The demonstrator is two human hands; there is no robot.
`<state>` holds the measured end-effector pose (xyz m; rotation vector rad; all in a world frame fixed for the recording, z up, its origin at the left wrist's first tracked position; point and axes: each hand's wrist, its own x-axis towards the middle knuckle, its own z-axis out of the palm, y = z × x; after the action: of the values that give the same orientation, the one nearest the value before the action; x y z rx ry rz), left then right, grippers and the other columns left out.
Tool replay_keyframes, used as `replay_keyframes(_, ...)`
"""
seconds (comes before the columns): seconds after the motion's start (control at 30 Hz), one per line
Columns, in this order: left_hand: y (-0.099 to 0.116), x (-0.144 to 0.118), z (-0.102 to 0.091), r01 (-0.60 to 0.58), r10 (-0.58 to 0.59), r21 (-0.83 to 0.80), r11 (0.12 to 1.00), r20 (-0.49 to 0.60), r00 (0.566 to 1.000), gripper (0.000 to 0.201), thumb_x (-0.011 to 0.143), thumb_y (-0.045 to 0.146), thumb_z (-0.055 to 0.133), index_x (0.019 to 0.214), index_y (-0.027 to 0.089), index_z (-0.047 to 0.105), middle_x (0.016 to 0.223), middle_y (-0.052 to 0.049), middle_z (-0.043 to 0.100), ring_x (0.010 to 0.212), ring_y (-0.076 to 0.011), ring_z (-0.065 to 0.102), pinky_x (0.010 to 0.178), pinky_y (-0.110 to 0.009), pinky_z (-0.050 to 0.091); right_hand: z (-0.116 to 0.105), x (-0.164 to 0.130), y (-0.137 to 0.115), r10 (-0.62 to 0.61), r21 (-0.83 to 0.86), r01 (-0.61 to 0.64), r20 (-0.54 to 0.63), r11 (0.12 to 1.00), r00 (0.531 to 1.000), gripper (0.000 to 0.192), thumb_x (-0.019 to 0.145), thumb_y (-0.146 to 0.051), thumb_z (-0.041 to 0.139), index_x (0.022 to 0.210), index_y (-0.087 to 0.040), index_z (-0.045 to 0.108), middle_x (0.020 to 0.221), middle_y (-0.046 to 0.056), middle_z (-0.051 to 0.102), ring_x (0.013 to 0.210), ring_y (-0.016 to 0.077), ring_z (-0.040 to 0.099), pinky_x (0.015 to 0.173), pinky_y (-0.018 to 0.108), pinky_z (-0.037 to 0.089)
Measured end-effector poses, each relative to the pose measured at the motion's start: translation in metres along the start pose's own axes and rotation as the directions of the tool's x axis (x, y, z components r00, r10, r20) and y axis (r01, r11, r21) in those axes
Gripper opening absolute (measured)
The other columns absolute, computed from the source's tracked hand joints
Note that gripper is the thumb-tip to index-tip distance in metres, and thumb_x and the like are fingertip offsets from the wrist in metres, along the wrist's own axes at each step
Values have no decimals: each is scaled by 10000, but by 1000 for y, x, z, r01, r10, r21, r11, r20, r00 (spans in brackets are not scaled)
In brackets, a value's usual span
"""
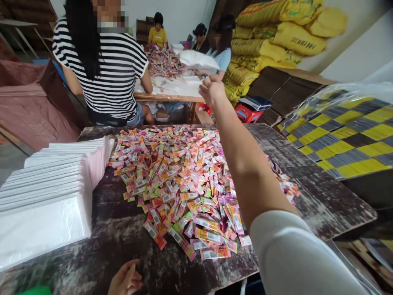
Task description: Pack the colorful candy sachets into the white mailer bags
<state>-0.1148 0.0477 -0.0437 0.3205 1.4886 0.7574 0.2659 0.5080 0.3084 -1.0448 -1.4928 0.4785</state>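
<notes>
Head view: one heap of sachets (172, 172), too many to count, reaches the tabletop's (325, 196) far edge; one white stack (46, 225) lines its left. The left hand (125, 278) is toward the near edge, the right hand (211, 91) beyond the far; fingers bent, any pinch I cannot tell.

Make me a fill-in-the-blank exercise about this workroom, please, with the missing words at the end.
1. The forward-stretched hand is the camera wearer's ____ one.
2. From the wearer's viewpoint, the stack of flat white packaging lies to the ____ of the heap of small printed packets.
3. The co-worker nearest the wearer has a black-and-white ____ top.
4. The printed sacks piled in the background are ____ in colour.

Missing words: right; left; striped; yellow.
</notes>
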Motion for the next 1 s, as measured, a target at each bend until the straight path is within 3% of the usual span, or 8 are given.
replay_keyframes(0.1,1,-5,0,-26,25,17,1000,14,1000,604,418,718,836,832,290,735,590,-9,656,549,-215,650,641,-391,578,28,-53,7,273,169,-311,214,935,938,165,1009,-232,511,1147,-144,528,980,32,696,819,88,683,786,270,569)
replay_keyframes(0.23,11,-17,4,-81,78,85,993,31,996,593,496,645,843,899,227,726,654,-27,678,578,-196,652,623,-342,562,24,-192,13,453,166,-600,509,783,732,326,821,-338,791,1053,-148,663,903,51,739,753,132,700,703,286,595)
replay_keyframes(0.4,39,-8,26,-283,316,435,855,-3,949,379,707,529,697,891,198,696,717,-64,687,679,-235,653,616,-337,517,-22,-345,37,682,-56,-718,372,694,630,360,734,-395,831,970,-148,719,867,74,743,703,150,677,654,290,563)
replay_keyframes(0.47,58,6,42,-365,470,640,677,6,883,306,801,461,610,895,180,688,803,-76,708,746,-235,657,697,-341,508,-33,-393,46,713,-237,-674,293,699,636,276,769,-379,786,913,-152,725,837,77,735,711,171,674,680,325,557)
replay_keyframes(0.53,79,20,63,-310,559,786,535,-54,828,314,848,457,567,877,167,683,855,-98,723,838,-252,674,785,-353,495,-35,-429,52,706,-426,-575,278,699,651,179,810,-319,740,875,-153,725,831,89,727,738,200,680,735,372,555)
replay_keyframes(0.73,100,39,102,-114,430,972,206,15,903,339,819,484,646,747,158,697,816,-165,732,938,-329,696,792,-361,464,-15,-457,62,581,-767,-220,234,603,779,297,864,-117,607,1142,-161,699,1224,190,648,1075,288,620,903,410,493)
replay_keyframes(0.83,88,26,103,-78,447,975,210,-25,894,307,871,437,594,838,153,708,940,-182,742,974,-329,693,787,-362,460,-12,-451,73,544,-814,-94,291,572,787,302,858,-129,617,1137,-173,723,1220,181,654,1151,325,565,967,441,445)
replay_keyframes(1.0,61,-4,113,-11,481,952,305,-144,865,577,790,620,670,1116,149,600,1090,-189,692,1005,-345,682,810,-387,484,-23,-455,90,506,-721,-84,393,688,768,282,874,-150,579,1091,-180,756,1135,134,715,1088,275,603,999,414,426)
